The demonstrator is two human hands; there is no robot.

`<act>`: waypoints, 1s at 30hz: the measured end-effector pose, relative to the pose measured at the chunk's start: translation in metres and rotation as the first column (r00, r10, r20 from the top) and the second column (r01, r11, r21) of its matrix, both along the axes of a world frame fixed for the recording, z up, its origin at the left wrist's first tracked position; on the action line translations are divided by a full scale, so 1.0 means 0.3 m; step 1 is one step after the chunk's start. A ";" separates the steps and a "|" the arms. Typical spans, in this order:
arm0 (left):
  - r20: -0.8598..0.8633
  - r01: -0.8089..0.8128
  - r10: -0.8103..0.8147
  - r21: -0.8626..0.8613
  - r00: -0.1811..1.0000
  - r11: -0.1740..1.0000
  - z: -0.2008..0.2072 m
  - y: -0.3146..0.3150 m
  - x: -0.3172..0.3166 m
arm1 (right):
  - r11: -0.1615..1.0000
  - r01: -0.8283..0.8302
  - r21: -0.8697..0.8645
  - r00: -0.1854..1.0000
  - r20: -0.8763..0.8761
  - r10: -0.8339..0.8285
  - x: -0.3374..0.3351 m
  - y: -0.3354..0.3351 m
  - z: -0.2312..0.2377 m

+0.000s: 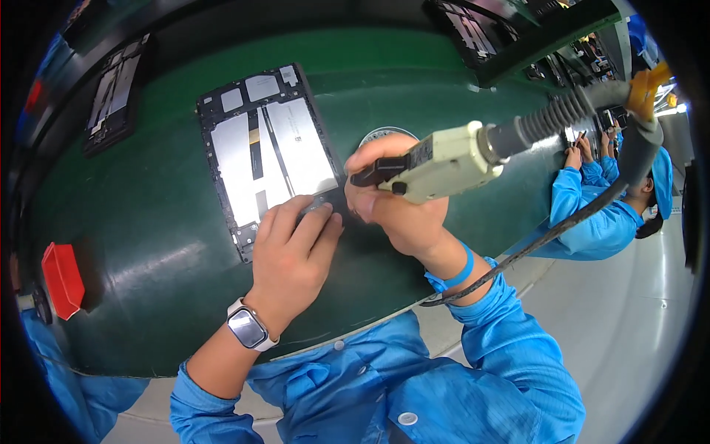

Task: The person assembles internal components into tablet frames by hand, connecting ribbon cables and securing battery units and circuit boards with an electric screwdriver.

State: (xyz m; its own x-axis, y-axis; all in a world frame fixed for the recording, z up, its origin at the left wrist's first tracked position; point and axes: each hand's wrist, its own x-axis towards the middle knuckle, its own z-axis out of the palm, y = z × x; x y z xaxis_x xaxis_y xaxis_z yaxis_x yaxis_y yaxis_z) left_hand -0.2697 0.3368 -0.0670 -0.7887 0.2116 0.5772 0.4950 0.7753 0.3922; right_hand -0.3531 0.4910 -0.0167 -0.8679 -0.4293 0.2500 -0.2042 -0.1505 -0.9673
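An opened tablet (299, 140), black-framed with large silver battery panels, lies on the green table. My left hand (292, 255) rests on its near edge with the fingers stretched out and slightly apart. Wrapped round a pale electric screwdriver (451, 161) with a black lever is my right hand (403, 218), beside the tablet's lower right corner. The tool's tip is hidden behind that hand. Partly covered by the same hand, a round dish (386, 132) shows only its far rim. A watch sits on my left wrist, a blue strap on my right.
To the left are a red tray (63, 281) and another opened tablet (115, 96). More opened devices (470, 29) lie at the far right near a dark green bar (547, 41). A thick cable (621, 170) arches over the right side. A person in blue (592, 214) works there.
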 end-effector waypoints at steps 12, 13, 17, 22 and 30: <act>-0.017 0.005 -0.005 0.013 1.000 1.000 -0.023 0.000 -0.034 | 0.998 -0.022 -0.062 0.998 0.057 0.025 -0.025 0.013 -0.017; -0.013 0.005 -0.005 0.010 1.000 1.000 -0.026 -0.002 -0.035 | 0.998 -0.023 -0.059 0.999 0.046 0.026 -0.026 0.009 -0.018; -0.005 0.017 -0.017 0.007 1.000 1.000 -0.027 -0.018 -0.039 | 0.999 -0.014 -0.048 0.999 0.032 0.016 -0.024 -0.006 -0.026; 0.008 0.019 -0.019 0.010 1.000 1.000 -0.036 -0.021 -0.051 | 0.999 -0.004 -0.051 0.999 0.037 0.006 -0.031 -0.013 -0.049; 0.024 0.036 -0.036 0.020 0.999 0.999 -0.044 -0.070 -0.048 | 0.957 0.162 -0.241 0.987 0.059 -0.152 -0.105 0.003 -0.016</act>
